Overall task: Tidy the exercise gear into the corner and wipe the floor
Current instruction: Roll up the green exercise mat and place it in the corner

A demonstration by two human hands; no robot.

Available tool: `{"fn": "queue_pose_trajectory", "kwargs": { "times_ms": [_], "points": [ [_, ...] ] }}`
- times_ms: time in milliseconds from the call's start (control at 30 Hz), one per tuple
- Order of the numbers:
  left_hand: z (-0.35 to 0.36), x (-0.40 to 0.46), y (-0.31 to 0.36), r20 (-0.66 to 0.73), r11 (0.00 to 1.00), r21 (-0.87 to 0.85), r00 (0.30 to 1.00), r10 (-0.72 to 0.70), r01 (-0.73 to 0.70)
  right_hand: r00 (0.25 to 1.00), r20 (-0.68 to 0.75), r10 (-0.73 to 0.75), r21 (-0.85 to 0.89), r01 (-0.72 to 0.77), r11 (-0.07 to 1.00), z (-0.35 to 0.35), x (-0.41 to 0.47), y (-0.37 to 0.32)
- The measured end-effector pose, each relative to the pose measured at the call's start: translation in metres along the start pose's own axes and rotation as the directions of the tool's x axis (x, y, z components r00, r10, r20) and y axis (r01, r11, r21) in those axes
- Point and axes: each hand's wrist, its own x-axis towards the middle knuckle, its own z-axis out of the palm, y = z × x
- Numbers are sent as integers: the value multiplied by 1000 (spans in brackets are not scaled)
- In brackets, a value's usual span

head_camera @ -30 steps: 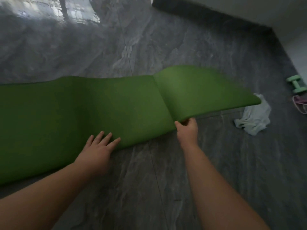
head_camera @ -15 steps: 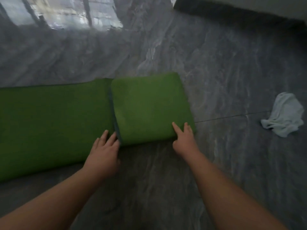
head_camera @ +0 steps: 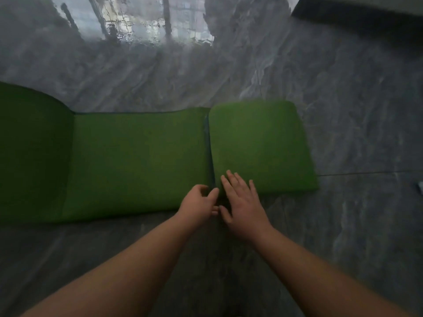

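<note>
A green exercise mat [head_camera: 137, 161] lies across the grey marble floor. Its right end is folded back on itself into a flat flap [head_camera: 258, 143]. My right hand [head_camera: 240, 200] rests flat on the near left corner of that flap, fingers spread. My left hand [head_camera: 199, 202] sits right beside it at the flap's free edge, fingers curled around the near edge of the mat. The two hands almost touch. The mat's left end rises in a hump at the frame's left side.
Glossy grey marble floor [head_camera: 357, 124] surrounds the mat, with a bright window reflection at the top. A dark skirting board [head_camera: 366, 17] runs along the top right. A sliver of the pale cloth [head_camera: 420, 186] shows at the right edge.
My right hand slid left along the folded flap to its free edge, beside my left hand. My view shifted left, so the cloth is nearly out of frame.
</note>
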Motion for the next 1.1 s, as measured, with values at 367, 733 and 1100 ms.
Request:
{"fn": "queue_pose_trajectory", "kwargs": {
  "times_ms": [367, 733, 1100],
  "points": [
    [17, 17, 11, -166, 998, -57, 986, 18, -28, 995, -97, 8, 204, 12, 979, 6, -15, 8],
    [6, 8, -11, -102, 911, 293, 938, 331, -289, 999, -23, 30, -17, -30, 999, 11, -9, 4],
    [3, 12, -17, -254, 910, 392, 935, 249, -136, 998, 30, 53, -46, -52, 998, 22, -1, 5]
  ]
}}
